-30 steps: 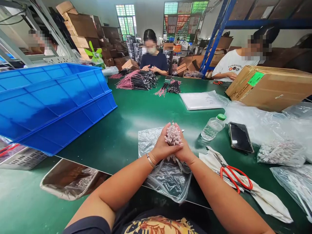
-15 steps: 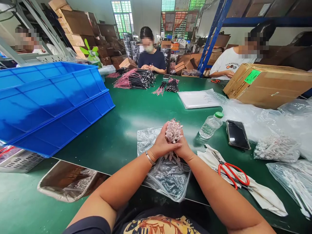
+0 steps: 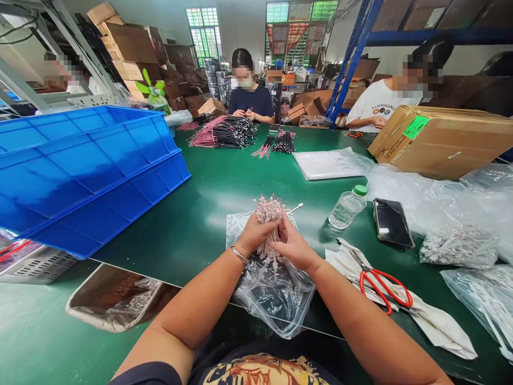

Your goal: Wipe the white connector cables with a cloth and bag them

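A bundle of thin white cables (image 3: 267, 235) with small pale tips stands roughly upright between my hands, above the table's near edge. My left hand (image 3: 253, 235) is closed around its left side. My right hand (image 3: 295, 247) presses against the other side with curled fingers, its thumb across the lower cables. One single cable (image 3: 295, 208) pokes out past the right fingertips; whether they pinch it is hidden. Under the hands lies a clear plastic bag (image 3: 276, 305), crumpled and hanging slightly over the edge.
Right of my hands are a water bottle (image 3: 348, 207), a phone (image 3: 393, 222), red-handled scissors (image 3: 385, 289) on a white cloth (image 3: 444, 326), and bagged white cables (image 3: 459, 243). Blue crates (image 3: 92, 182) stand left. Black-and-pink wires (image 3: 224, 131) lie far back, before a seated person (image 3: 250, 99).
The cable bundle has shifted left and now stands more upright. My hands, earlier cupped together around it, have moved apart to its two sides. A single cable now sticks out to the right.
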Demonstrator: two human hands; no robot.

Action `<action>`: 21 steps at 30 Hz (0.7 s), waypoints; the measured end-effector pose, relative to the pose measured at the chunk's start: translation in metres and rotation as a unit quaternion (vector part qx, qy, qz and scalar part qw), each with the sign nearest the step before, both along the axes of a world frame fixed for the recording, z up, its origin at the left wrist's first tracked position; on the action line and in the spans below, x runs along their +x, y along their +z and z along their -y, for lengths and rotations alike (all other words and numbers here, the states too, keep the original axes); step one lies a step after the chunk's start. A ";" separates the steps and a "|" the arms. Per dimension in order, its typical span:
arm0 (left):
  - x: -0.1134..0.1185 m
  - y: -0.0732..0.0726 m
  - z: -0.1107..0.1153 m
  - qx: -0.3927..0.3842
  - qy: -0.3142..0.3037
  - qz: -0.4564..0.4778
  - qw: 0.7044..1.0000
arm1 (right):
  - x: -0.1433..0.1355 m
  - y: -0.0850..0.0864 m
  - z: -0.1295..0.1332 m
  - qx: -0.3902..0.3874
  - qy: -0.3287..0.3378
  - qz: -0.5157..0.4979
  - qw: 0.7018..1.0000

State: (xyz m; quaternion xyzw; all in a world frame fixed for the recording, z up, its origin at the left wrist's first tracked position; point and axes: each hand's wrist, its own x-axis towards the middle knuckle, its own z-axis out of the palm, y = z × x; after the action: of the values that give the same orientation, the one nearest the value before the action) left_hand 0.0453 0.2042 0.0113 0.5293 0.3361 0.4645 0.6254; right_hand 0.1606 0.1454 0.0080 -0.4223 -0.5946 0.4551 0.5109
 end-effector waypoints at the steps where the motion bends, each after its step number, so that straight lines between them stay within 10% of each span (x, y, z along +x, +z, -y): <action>1: -0.001 -0.002 -0.002 0.001 0.017 0.004 1.000 | -0.001 0.000 0.000 -0.001 0.005 0.005 1.000; 21: -0.005 0.008 -0.004 0.059 0.031 0.008 0.998 | 0.001 -0.006 -0.002 0.037 -0.110 0.110 0.987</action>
State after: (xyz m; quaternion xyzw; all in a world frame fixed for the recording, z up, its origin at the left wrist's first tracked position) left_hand 0.0405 0.2077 0.0188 0.5511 0.3193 0.5066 0.5811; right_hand 0.1615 0.1475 0.0024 -0.5138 -0.6135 0.3245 0.5043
